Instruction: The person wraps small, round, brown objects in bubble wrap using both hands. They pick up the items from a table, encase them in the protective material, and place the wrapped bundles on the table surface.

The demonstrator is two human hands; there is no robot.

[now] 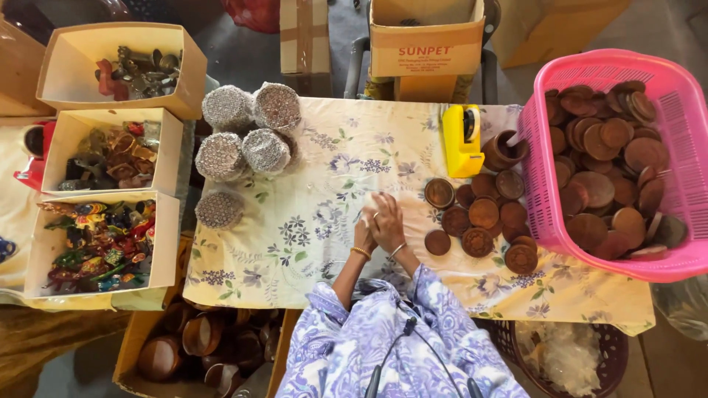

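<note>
A table under a floral cloth (pixel 317 221) carries a yellow tape dispenser (pixel 462 140). Left of the dispenser stand foil-wrapped bundles (pixel 243 140); just below it lie brown discs (pixel 483 221), and right of it sits a pink basket (pixel 686 191).

Matt floral cotton-like tablecloth (pixel 324 221), soft and lightly creased. Right of centre, round brown wooden discs (pixel 483 214), carved and dull; more heaped in the glossy pink plastic lattice basket (pixel 682 125) at right. Far left, shiny bubble-wrapped cylindrical bundles (pixel 243 136), silvery. Smooth yellow plastic tape dispenser (pixel 461 140). Matt tan cardboard boxes (pixel 74 63) at left. Thin metal bangles (pixel 361 252) on wrists, gleaming.
</note>
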